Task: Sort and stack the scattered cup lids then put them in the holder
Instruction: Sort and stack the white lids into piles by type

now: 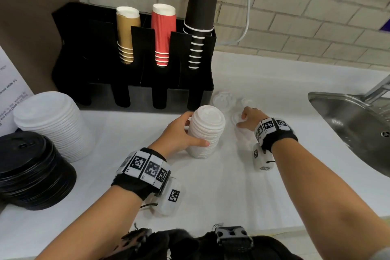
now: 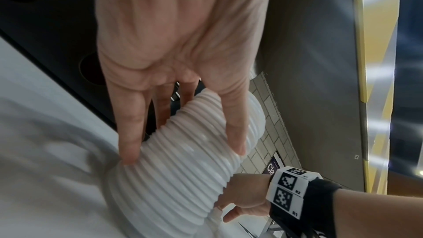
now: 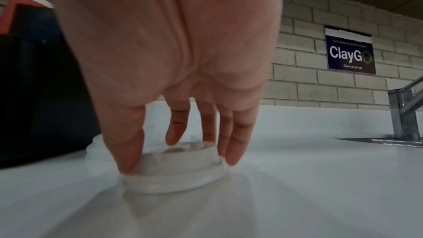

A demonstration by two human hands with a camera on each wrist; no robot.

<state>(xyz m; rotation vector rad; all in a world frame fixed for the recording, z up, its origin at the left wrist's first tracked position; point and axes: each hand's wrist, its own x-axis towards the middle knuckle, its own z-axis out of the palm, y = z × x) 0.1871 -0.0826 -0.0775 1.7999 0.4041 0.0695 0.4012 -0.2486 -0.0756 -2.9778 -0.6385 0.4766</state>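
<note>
My left hand (image 1: 181, 133) grips a tall stack of white lids (image 1: 205, 131) that stands on the white counter in front of the black holder (image 1: 135, 95); in the left wrist view thumb and fingers curl round the ribbed stack of white lids (image 2: 183, 151). To its right my right hand (image 1: 249, 117) reaches down over a single white lid (image 1: 236, 117). In the right wrist view the thumb and fingers pinch that lid (image 3: 174, 166) by its rim while it lies on the counter. Two more loose white lids (image 1: 223, 99) lie just behind it.
A larger white lid stack (image 1: 52, 124) and a black lid stack (image 1: 31, 171) stand at the left. The holder carries tan, red and black cup stacks (image 1: 163, 34). A steel sink (image 1: 354, 124) with a tap lies to the right. A brick wall runs behind.
</note>
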